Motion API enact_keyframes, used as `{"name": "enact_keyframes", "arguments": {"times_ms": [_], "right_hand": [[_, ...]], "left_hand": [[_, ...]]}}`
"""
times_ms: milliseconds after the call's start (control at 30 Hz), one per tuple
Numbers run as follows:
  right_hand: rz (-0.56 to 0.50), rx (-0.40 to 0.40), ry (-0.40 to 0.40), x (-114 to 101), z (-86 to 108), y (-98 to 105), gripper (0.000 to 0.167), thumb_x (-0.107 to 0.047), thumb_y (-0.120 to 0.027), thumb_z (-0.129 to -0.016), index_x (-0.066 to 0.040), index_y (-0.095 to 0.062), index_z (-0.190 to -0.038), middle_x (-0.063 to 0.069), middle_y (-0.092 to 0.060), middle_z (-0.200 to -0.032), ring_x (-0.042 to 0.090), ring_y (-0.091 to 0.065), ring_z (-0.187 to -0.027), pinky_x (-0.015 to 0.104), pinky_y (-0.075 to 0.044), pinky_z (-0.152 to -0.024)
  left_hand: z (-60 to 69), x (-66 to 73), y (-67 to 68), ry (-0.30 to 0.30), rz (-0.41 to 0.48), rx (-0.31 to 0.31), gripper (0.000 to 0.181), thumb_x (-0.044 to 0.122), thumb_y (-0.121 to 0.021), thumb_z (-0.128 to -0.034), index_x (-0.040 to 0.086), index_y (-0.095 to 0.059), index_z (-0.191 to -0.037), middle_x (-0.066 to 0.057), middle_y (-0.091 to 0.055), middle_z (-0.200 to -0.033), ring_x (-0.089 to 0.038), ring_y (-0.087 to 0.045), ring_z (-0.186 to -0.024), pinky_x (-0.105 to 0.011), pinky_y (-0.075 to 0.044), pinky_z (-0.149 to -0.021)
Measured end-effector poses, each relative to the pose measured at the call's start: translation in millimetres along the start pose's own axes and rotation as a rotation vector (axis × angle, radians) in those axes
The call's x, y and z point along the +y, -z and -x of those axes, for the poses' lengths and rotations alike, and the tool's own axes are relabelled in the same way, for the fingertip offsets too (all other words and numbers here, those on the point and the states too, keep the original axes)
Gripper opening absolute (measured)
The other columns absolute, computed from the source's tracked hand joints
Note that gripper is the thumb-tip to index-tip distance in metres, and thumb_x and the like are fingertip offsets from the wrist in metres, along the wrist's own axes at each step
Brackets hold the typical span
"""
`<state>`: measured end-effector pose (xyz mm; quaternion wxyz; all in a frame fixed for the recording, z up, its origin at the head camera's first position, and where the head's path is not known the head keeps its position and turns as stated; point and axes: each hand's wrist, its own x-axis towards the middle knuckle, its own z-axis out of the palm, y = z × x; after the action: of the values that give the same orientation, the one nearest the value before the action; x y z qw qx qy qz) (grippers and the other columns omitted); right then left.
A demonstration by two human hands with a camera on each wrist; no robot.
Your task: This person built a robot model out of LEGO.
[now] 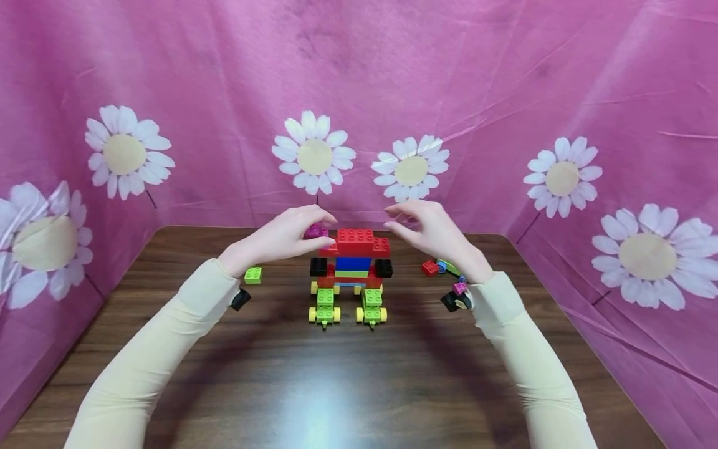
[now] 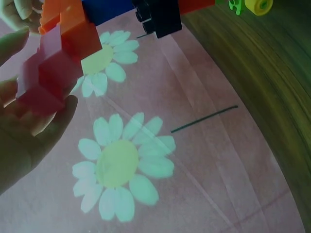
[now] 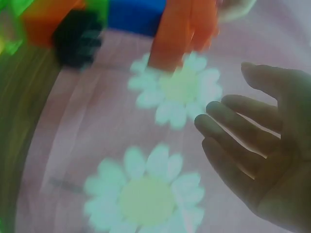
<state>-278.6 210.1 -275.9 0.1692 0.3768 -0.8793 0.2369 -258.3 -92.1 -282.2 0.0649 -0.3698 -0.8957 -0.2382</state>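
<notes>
A brick-built figure stands mid-table, with a red brick (image 1: 354, 240) on top, a blue brick (image 1: 353, 266) in its body and black bricks (image 1: 384, 268) at the sides. Lime wheeled bases (image 1: 325, 300) form its front. At its top left end sit magenta bricks (image 1: 314, 232), seen as stepped pink bricks (image 2: 51, 73) against orange-red ones in the left wrist view. My left hand (image 1: 280, 234) grips these magenta bricks between thumb and fingers. To the right of the top, my right hand (image 1: 429, 231) hovers with relaxed, spread fingers (image 3: 233, 145), apart from the figure and holding nothing.
A loose lime brick (image 1: 253, 275) lies left of the figure. On the right, partly behind the right wrist, are a red brick (image 1: 429, 268), a lime and blue piece (image 1: 449, 268) and a small pink brick (image 1: 460, 288). A pink flowered cloth (image 1: 359, 75) hangs behind the wooden table (image 1: 269, 386).
</notes>
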Motion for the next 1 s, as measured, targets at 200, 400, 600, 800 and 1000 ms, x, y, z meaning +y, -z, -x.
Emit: {"name": "enact_keyframes", "arguments": {"times_ms": [200,400,600,800,1000], "right_hand": [[0.034,0.064,-0.104,37,36.3,10,0.029,-0.017,-0.074,-0.089,-0.003,-0.072,-0.114,0.013,-0.075,-0.103,0.023,-0.071,-0.087,0.041,-0.061,-0.079],[0.095,0.066,-0.284,74,79.6,16,0.028,-0.022,-0.073,-0.09,-0.009,-0.073,-0.115,0.009,-0.075,-0.11,0.021,-0.071,-0.091,0.038,-0.058,-0.08],[0.135,0.1,-0.359,106,117.1,17,0.026,-0.021,-0.072,-0.09,-0.005,-0.073,-0.111,0.016,-0.074,-0.109,0.033,-0.069,-0.101,0.047,-0.052,-0.086],[0.16,0.101,-0.418,133,147.9,16,0.03,-0.02,-0.072,-0.09,-0.001,-0.071,-0.113,0.02,-0.073,-0.11,0.036,-0.069,-0.098,0.044,-0.05,-0.083],[0.161,0.024,-0.504,155,173.5,9,0.036,-0.021,-0.072,-0.09,0.004,-0.068,-0.116,0.025,-0.071,-0.112,0.041,-0.068,-0.098,0.056,-0.051,-0.085]], "left_hand": [[-5.8,2.9,-4.9,0.005,-0.042,-0.006,0.039,0.031,-0.071,-0.091,0.006,-0.067,-0.121,-0.009,-0.07,-0.117,-0.022,-0.065,-0.105,-0.042,-0.055,-0.097],[-8.9,5.2,-7.7,-0.002,-0.066,0.002,0.035,0.031,-0.071,-0.0915,0.008,-0.07,-0.118,-0.006,-0.07,-0.107,-0.019,-0.063,-0.095,-0.038,-0.056,-0.087],[-11.5,5.8,-9.2,0.002,-0.075,0.006,0.032,0.029,-0.071,-0.0916,0.009,-0.071,-0.116,-0.005,-0.069,-0.103,-0.018,-0.062,-0.09,-0.036,-0.056,-0.084],[-12.4,5.1,-10.5,-0.009,-0.084,0.015,0.03,0.028,-0.071,-0.0913,0.009,-0.072,-0.115,-0.004,-0.069,-0.1,-0.017,-0.061,-0.087,-0.034,-0.055,-0.081],[-12.4,4.7,-11.2,-0.005,-0.086,0.012,0.03,0.028,-0.072,-0.0911,0.009,-0.072,-0.115,-0.004,-0.069,-0.098,-0.016,-0.058,-0.083,-0.032,-0.054,-0.077]]}}
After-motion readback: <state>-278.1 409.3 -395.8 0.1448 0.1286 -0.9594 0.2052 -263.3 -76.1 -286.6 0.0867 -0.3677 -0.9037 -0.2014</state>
